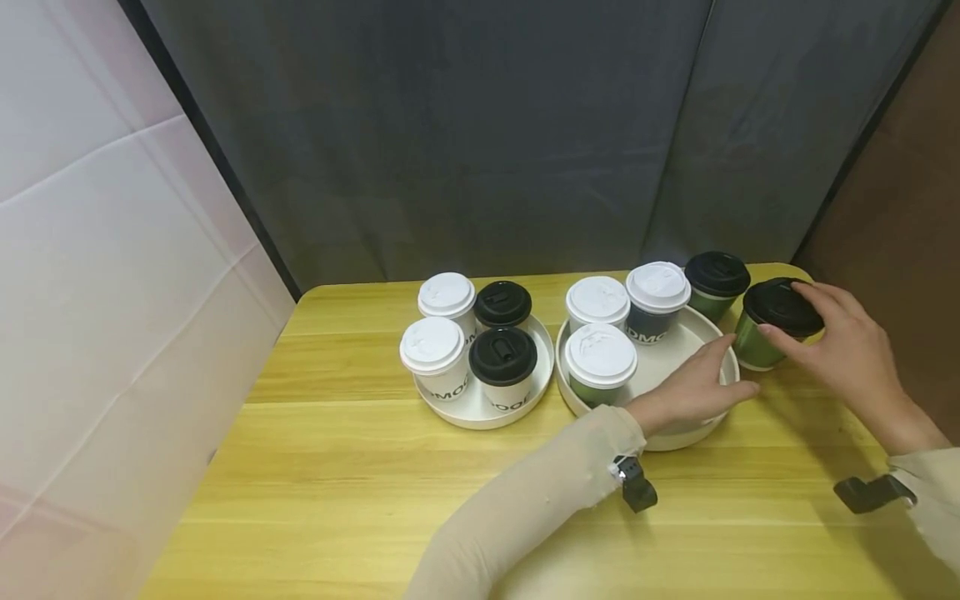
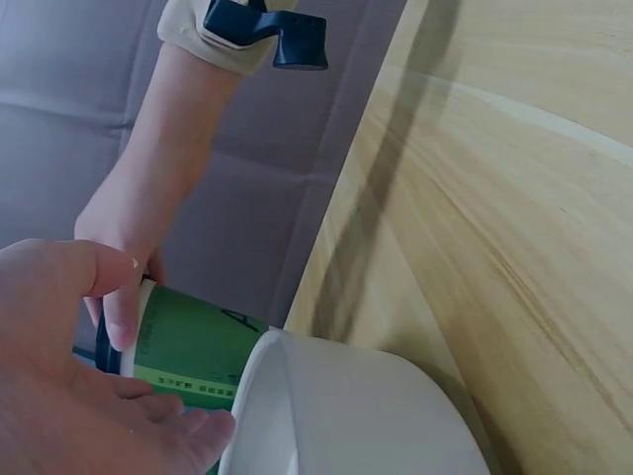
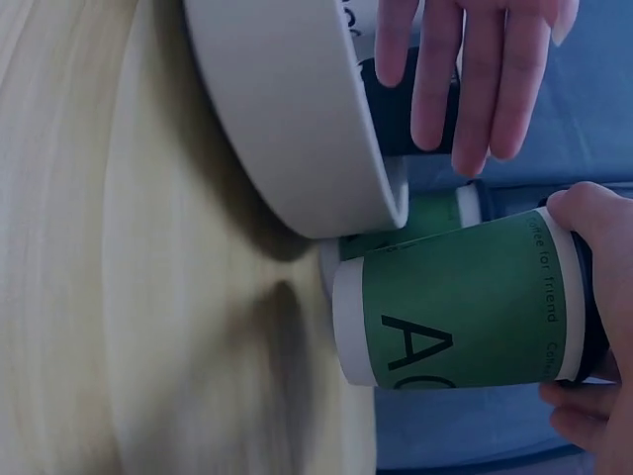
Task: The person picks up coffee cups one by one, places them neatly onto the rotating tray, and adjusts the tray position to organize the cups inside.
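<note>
My right hand (image 1: 862, 346) grips a green paper cup (image 3: 465, 307) round its black lid (image 1: 783, 306), thumb on one side and fingers on the other. This cup is at the right of the round white tray (image 1: 678, 442). Over that tray's right side reaches my left hand (image 1: 693, 387), its fingers extended toward the cup and nothing held in them. In the left wrist view, the green cup (image 2: 203, 341) appears between my left hand (image 2: 89, 366) and the tray wall (image 2: 366, 406). A second green cup with a black lid (image 1: 717, 275) stands behind the tray.
The right tray carries three white-lidded cups: a green one (image 1: 600, 362), a dark blue one (image 1: 656, 300) and another (image 1: 597, 302) behind. A smaller white tray (image 1: 480, 421) on the left bears several cups with white or black lids. A dark curtain (image 1: 465, 150) backs the table.
</note>
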A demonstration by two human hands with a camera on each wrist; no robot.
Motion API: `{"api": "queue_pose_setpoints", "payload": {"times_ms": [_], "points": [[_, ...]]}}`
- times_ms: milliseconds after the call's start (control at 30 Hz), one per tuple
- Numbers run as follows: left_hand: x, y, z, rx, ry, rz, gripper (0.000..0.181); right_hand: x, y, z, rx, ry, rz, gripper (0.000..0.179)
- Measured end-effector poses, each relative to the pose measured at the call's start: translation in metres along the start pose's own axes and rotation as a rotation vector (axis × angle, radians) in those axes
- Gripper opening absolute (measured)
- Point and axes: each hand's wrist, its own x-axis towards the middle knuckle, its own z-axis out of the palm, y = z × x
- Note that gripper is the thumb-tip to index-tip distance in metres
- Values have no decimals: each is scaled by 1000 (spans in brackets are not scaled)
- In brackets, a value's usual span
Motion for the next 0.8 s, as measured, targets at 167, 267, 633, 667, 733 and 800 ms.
{"api": "queue_pose_setpoints", "payload": {"times_ms": [167, 267, 633, 667, 733, 800], "points": [[-1, 4, -4, 17, -1, 36, 75, 0, -8, -8, 2, 18, 31, 73], [-2, 5, -6, 13, -2, 40, 76, 0, -14, -12, 9, 31, 34, 73], [-6, 6, -14, 42, 17, 68, 75, -1, -36, -22, 48, 86, 10, 70], [-7, 7, -15, 41, 21, 66, 75, -1, -38, -22, 52, 93, 6, 71], [-11, 8, -17, 37, 28, 68, 76, -1, -42, -23, 62, 105, 1, 71], [-14, 9, -18, 35, 37, 71, 76, -2, -45, -24, 77, 114, 1, 70]]}}
